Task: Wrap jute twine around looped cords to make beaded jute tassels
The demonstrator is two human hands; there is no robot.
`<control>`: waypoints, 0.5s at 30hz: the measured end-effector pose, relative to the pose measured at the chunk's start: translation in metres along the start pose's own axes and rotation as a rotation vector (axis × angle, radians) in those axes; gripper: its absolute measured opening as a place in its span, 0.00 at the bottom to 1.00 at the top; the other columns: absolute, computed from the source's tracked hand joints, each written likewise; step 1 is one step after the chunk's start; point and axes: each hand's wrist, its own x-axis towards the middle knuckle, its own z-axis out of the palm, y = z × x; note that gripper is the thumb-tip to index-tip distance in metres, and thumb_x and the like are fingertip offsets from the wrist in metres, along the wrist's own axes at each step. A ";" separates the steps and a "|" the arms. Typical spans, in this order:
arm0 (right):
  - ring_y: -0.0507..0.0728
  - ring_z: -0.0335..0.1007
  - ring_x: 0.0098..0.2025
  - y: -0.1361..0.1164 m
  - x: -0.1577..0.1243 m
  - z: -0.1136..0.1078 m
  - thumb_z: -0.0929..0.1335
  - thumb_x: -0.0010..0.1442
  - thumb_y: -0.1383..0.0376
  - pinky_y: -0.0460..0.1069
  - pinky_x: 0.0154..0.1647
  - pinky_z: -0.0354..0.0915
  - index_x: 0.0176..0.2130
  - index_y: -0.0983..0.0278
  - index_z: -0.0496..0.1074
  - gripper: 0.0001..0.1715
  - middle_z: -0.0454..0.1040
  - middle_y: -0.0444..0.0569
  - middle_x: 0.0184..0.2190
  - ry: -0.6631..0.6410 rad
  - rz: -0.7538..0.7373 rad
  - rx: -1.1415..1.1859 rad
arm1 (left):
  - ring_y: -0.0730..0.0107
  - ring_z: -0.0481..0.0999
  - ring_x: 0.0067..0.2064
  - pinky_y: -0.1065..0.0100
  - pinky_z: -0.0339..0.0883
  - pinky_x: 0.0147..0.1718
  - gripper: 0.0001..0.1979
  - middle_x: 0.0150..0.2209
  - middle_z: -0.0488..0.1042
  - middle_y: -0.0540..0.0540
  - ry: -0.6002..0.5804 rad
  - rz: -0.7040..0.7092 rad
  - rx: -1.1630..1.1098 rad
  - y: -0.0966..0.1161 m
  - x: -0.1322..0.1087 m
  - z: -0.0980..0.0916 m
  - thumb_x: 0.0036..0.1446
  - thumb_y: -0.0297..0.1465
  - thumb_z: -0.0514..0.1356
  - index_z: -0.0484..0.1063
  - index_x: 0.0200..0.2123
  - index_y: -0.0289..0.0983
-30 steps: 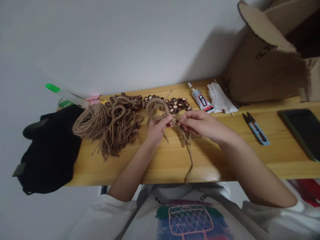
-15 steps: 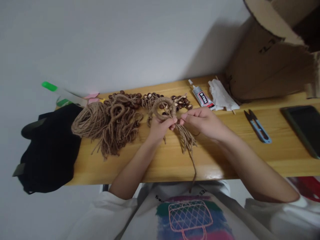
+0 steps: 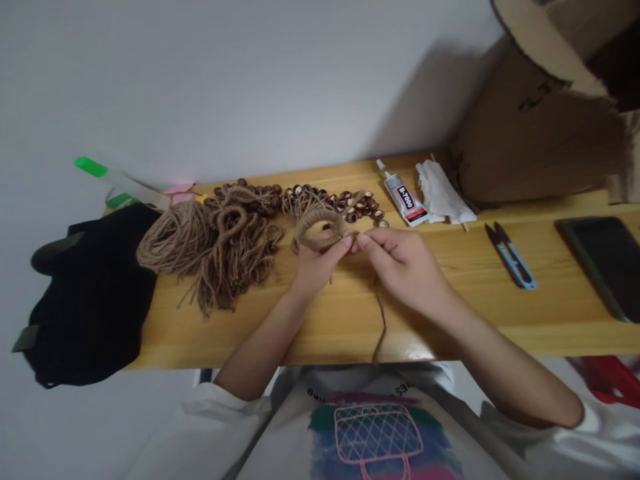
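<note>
Left hand: grip closed, thumb and fingertips pinching the right side of the jute ring. Right hand: grip closed on the same spot, fingertips meeting the left's. The ring is mid-length on the surface, nearer the far edge. One strand trails over the near edge. Twine pile lies left, beads along the far edge. Bare wood runs right to the snips.
</note>
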 end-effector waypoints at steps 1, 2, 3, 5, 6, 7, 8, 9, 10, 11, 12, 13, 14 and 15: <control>0.54 0.68 0.25 -0.003 -0.002 0.003 0.60 0.61 0.65 0.47 0.27 0.57 0.26 0.65 0.71 0.16 0.74 0.48 0.22 0.041 -0.025 -0.101 | 0.73 0.77 0.36 0.71 0.71 0.40 0.07 0.31 0.79 0.50 0.019 0.010 -0.030 0.001 -0.001 0.001 0.43 0.35 0.68 0.79 0.28 0.40; 0.55 0.69 0.26 -0.005 -0.005 0.007 0.60 0.62 0.65 0.48 0.28 0.57 0.28 0.65 0.72 0.16 0.75 0.50 0.24 0.077 -0.046 -0.186 | 0.73 0.77 0.38 0.70 0.70 0.42 0.08 0.33 0.80 0.49 0.038 0.009 -0.063 0.002 -0.001 0.002 0.44 0.36 0.68 0.80 0.29 0.40; 0.56 0.70 0.28 -0.007 -0.007 0.010 0.59 0.62 0.65 0.48 0.28 0.58 0.31 0.65 0.72 0.16 0.76 0.51 0.26 0.107 -0.064 -0.250 | 0.72 0.77 0.38 0.69 0.70 0.44 0.08 0.34 0.80 0.49 0.053 -0.003 -0.094 0.005 -0.002 0.003 0.45 0.37 0.68 0.80 0.30 0.41; 0.57 0.72 0.30 -0.009 -0.011 0.018 0.58 0.63 0.65 0.48 0.29 0.59 0.34 0.65 0.72 0.16 0.76 0.53 0.29 0.160 -0.093 -0.326 | 0.73 0.77 0.37 0.69 0.70 0.44 0.09 0.33 0.79 0.50 0.086 -0.026 -0.150 0.010 -0.003 0.006 0.44 0.37 0.68 0.80 0.31 0.41; 0.58 0.72 0.30 -0.008 -0.013 0.022 0.57 0.63 0.65 0.49 0.29 0.60 0.35 0.66 0.72 0.16 0.76 0.54 0.29 0.185 -0.102 -0.347 | 0.72 0.77 0.36 0.68 0.70 0.44 0.09 0.32 0.79 0.50 0.097 -0.035 -0.167 0.013 -0.003 0.008 0.44 0.37 0.69 0.80 0.31 0.40; 0.58 0.72 0.29 -0.008 -0.014 0.025 0.56 0.64 0.65 0.49 0.28 0.59 0.36 0.66 0.71 0.17 0.76 0.54 0.29 0.211 -0.109 -0.363 | 0.72 0.77 0.36 0.68 0.70 0.44 0.10 0.31 0.79 0.50 0.105 -0.040 -0.180 0.016 -0.004 0.009 0.43 0.37 0.69 0.80 0.30 0.40; 0.58 0.72 0.28 -0.007 -0.016 0.028 0.56 0.64 0.65 0.49 0.27 0.59 0.36 0.66 0.71 0.17 0.76 0.54 0.28 0.237 -0.113 -0.375 | 0.71 0.77 0.36 0.67 0.69 0.43 0.10 0.30 0.79 0.49 0.109 -0.047 -0.189 0.018 -0.004 0.010 0.43 0.37 0.69 0.80 0.30 0.40; 0.58 0.71 0.26 -0.007 -0.018 0.031 0.56 0.64 0.65 0.49 0.26 0.58 0.36 0.66 0.70 0.17 0.76 0.53 0.26 0.262 -0.114 -0.384 | 0.71 0.77 0.36 0.67 0.69 0.43 0.11 0.30 0.79 0.49 0.113 -0.055 -0.197 0.020 -0.004 0.012 0.43 0.38 0.69 0.80 0.30 0.39; 0.57 0.71 0.25 -0.006 -0.019 0.034 0.56 0.64 0.65 0.49 0.24 0.57 0.36 0.66 0.70 0.17 0.76 0.52 0.25 0.285 -0.113 -0.390 | 0.71 0.77 0.36 0.67 0.69 0.42 0.11 0.29 0.78 0.49 0.119 -0.063 -0.205 0.022 -0.005 0.013 0.42 0.38 0.69 0.80 0.30 0.39; 0.57 0.70 0.23 -0.006 -0.020 0.036 0.56 0.65 0.65 0.48 0.23 0.56 0.36 0.66 0.69 0.16 0.75 0.52 0.23 0.305 -0.113 -0.392 | 0.71 0.76 0.35 0.68 0.68 0.42 0.12 0.29 0.78 0.49 0.128 -0.074 -0.213 0.023 -0.005 0.014 0.42 0.38 0.69 0.80 0.30 0.39; 0.57 0.69 0.22 -0.006 -0.022 0.039 0.56 0.65 0.65 0.48 0.22 0.56 0.35 0.65 0.69 0.16 0.75 0.51 0.22 0.322 -0.114 -0.393 | 0.71 0.76 0.35 0.68 0.68 0.41 0.12 0.30 0.78 0.49 0.139 -0.085 -0.219 0.023 -0.006 0.016 0.42 0.38 0.69 0.80 0.31 0.39; 0.57 0.69 0.22 -0.006 -0.023 0.041 0.56 0.65 0.65 0.48 0.22 0.55 0.35 0.65 0.69 0.16 0.75 0.51 0.22 0.338 -0.119 -0.390 | 0.72 0.76 0.34 0.69 0.68 0.39 0.12 0.30 0.78 0.48 0.153 -0.096 -0.222 0.024 -0.007 0.017 0.42 0.38 0.69 0.80 0.30 0.38; 0.57 0.69 0.22 -0.006 -0.023 0.043 0.56 0.65 0.65 0.48 0.21 0.55 0.35 0.65 0.68 0.16 0.75 0.51 0.23 0.355 -0.128 -0.386 | 0.73 0.75 0.33 0.70 0.68 0.38 0.12 0.30 0.78 0.48 0.169 -0.105 -0.223 0.024 -0.008 0.018 0.42 0.38 0.69 0.80 0.30 0.37; 0.57 0.70 0.22 -0.006 -0.024 0.045 0.56 0.65 0.65 0.48 0.22 0.55 0.35 0.66 0.68 0.16 0.76 0.51 0.23 0.371 -0.140 -0.380 | 0.74 0.74 0.32 0.71 0.67 0.36 0.13 0.30 0.78 0.48 0.183 -0.113 -0.223 0.024 -0.009 0.020 0.42 0.38 0.69 0.79 0.30 0.37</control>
